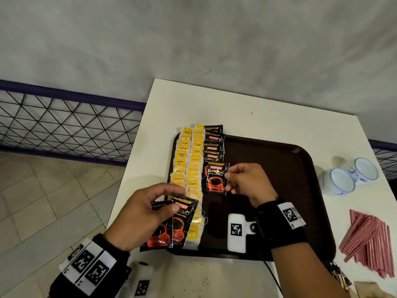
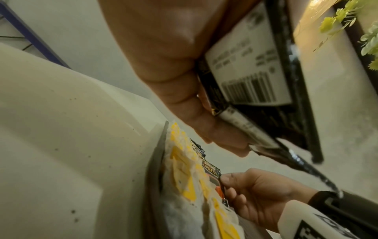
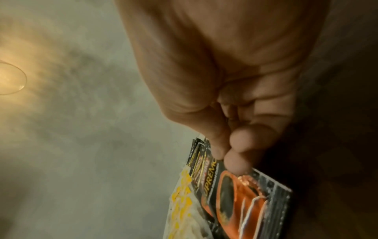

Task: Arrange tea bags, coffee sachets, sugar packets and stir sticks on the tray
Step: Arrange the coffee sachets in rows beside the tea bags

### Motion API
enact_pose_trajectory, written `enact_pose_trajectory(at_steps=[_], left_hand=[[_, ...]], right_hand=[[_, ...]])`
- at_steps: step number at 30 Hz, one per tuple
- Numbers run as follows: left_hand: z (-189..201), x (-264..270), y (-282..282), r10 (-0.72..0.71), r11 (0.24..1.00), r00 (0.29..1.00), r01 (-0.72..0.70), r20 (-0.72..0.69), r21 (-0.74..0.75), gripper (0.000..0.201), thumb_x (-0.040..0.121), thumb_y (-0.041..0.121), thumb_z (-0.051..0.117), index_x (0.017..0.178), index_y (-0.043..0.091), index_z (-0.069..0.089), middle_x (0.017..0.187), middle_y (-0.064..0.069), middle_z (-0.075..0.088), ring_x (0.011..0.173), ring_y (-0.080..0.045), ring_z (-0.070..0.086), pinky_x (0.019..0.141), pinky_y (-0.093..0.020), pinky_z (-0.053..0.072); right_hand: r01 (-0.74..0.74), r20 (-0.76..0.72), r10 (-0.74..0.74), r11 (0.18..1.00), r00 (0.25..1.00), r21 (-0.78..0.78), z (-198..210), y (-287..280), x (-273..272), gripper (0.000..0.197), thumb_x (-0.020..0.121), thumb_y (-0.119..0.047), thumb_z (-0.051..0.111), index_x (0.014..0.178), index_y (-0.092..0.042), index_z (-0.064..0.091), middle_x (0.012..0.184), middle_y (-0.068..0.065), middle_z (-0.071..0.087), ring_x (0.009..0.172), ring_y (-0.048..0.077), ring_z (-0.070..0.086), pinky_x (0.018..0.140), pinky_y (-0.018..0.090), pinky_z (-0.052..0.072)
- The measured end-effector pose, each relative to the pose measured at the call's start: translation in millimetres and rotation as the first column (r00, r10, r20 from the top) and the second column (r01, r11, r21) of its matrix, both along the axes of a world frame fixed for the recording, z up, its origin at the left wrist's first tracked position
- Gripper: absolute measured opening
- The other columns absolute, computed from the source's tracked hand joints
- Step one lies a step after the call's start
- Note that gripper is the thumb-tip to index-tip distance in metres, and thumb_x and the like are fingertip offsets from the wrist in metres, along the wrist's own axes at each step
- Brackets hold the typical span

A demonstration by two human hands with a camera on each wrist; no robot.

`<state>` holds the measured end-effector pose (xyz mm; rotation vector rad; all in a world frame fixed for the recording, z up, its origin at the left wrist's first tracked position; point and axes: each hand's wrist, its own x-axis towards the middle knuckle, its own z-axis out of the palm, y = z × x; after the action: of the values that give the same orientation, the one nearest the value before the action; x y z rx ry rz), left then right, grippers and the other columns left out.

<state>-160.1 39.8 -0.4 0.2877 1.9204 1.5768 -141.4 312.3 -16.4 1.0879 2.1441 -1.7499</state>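
White table (image 1: 268, 108) carries my brown tray (image 1: 300, 168): two tea bag columns (image 1: 189, 164), five coffee sachets (image 1: 213, 147) laid; my right hand (image 1: 247, 181) pinches one sachet (image 1: 216, 179), my left hand (image 1: 139, 214) grips two more (image 1: 180, 224); two cups (image 1: 348, 175) stand right

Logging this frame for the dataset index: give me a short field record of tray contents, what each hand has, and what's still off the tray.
tray: dark brown plastic tray on white table
on tray: two columns of yellow-tagged tea bags; overlapping column of black coffee sachets
right hand: pinches single black coffee sachet at column's near end
left hand: holds spare black sachets
off tray: red-and-white striped stir sticks; two white cups
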Motion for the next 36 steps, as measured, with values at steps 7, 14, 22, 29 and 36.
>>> enact_pose_trajectory(at_steps=[7, 14, 22, 29, 36], left_hand=[[-4.5, 1.2, -3.6, 0.014, 0.999, 1.000, -0.013, 0.011, -0.033, 0.038, 0.090, 0.005, 0.071, 0.105, 0.039, 0.077, 0.112, -0.005, 0.066, 0.102, -0.014, 0.071, 0.081, -0.029, 0.062], [-6.7, 2.3, -2.9, 0.011, 0.999, 1.000, -0.011, 0.008, -0.039, 0.039, 0.090, 0.007, 0.072, 0.105, 0.042, 0.076, 0.110, -0.004, 0.066, 0.103, -0.015, 0.070, 0.086, -0.033, 0.061], [-8.3, 2.6, -2.3, 0.039, 0.999, 0.999, -0.039, 0.020, -0.021, 0.038, 0.090, 0.010, 0.072, 0.106, 0.044, 0.076, 0.111, -0.005, 0.068, 0.102, -0.015, 0.071, 0.083, -0.033, 0.061], [-7.4, 3.5, 1.2, 0.083, 0.997, 0.996, -0.083, 0.014, -0.009, 0.039, 0.090, 0.011, 0.072, 0.106, 0.046, 0.076, 0.106, 0.003, 0.073, 0.106, -0.016, 0.070, 0.090, -0.041, 0.060], [-5.6, 2.4, 8.5, 0.132, 0.991, 0.991, -0.132, -0.015, 0.009, 0.040, 0.089, 0.008, 0.072, 0.105, 0.044, 0.076, 0.101, 0.010, 0.073, 0.103, -0.012, 0.069, 0.094, -0.042, 0.057]], right_hand=[[0.001, 0.014, -0.002, 0.999, 1.000, 0.052, -2.0, -10.2, -10.3, 0.003, 0.091, 0.002, 0.063, 0.090, -0.001, 0.063, 0.062, 0.010, 0.063, 0.047, 0.017, 0.061, 0.044, 0.025, 0.048], [0.033, 0.013, -0.034, 0.996, 0.999, 0.088, -7.0, -11.5, -14.8, 0.003, 0.091, 0.000, 0.064, 0.089, -0.001, 0.062, 0.070, 0.013, 0.067, 0.050, 0.018, 0.065, 0.046, 0.026, 0.050], [0.039, -0.008, -0.038, 0.986, 0.999, 0.161, -10.9, -13.8, -15.7, 0.005, 0.091, -0.004, 0.066, 0.088, -0.003, 0.062, 0.066, 0.012, 0.068, 0.054, 0.021, 0.069, 0.050, 0.028, 0.052], [0.068, -0.021, -0.066, 0.990, 0.998, 0.123, -12.7, -13.6, -15.2, 0.005, 0.091, -0.006, 0.066, 0.091, -0.003, 0.062, 0.067, 0.011, 0.068, 0.058, 0.026, 0.072, 0.054, 0.030, 0.055], [0.055, -0.079, -0.038, 0.973, 0.996, 0.224, 8.6, -17.8, -2.9, 0.007, 0.090, -0.016, 0.069, 0.089, -0.011, 0.066, 0.069, 0.005, 0.070, 0.058, 0.018, 0.070, 0.052, 0.029, 0.055]])
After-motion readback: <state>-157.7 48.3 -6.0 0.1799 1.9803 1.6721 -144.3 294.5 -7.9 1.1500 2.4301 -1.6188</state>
